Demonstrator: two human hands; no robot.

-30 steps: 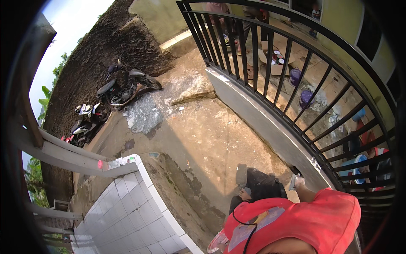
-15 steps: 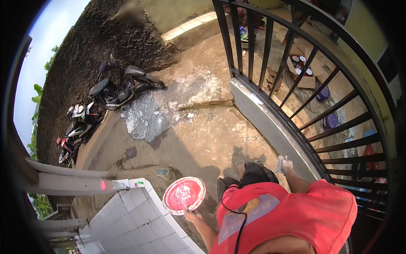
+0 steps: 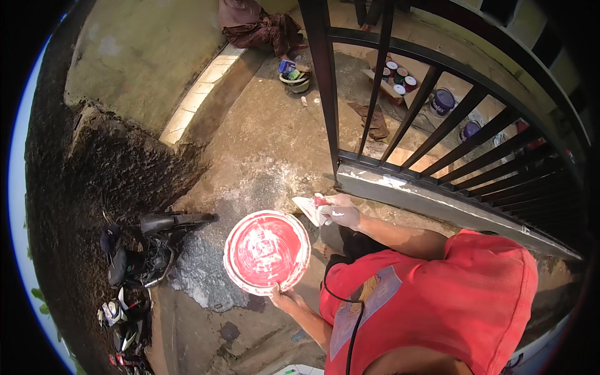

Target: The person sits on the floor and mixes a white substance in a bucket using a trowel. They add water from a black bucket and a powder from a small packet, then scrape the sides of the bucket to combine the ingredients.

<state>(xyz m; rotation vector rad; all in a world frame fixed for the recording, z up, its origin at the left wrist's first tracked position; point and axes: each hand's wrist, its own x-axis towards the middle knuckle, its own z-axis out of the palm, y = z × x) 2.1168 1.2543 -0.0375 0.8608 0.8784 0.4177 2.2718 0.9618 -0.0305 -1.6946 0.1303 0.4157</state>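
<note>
My left hand [image 3: 285,299] grips the near rim of a round red lid [image 3: 267,252] smeared with white paste. Just right of the lid, my right hand [image 3: 339,211] is closed on the red handle of a putty knife [image 3: 308,207] whose broad blade has white material on it and points left. White residue coats my right fingers. My red shirt and a dangling black cord [image 3: 357,315] are below both hands.
A black railing [image 3: 412,112] on a low wall runs along the right, with a box of cans [image 3: 394,81] and purple buckets [image 3: 442,101] behind it. A seated person [image 3: 256,25] is near a basin [image 3: 295,80]. Motorcycles [image 3: 150,250] stand at left beside a rough dark slope.
The red lid has risen into view and moved toward the middle. My right hand with the putty knife has moved up and left toward it. The view has shifted, bringing the seated person into sight.
</note>
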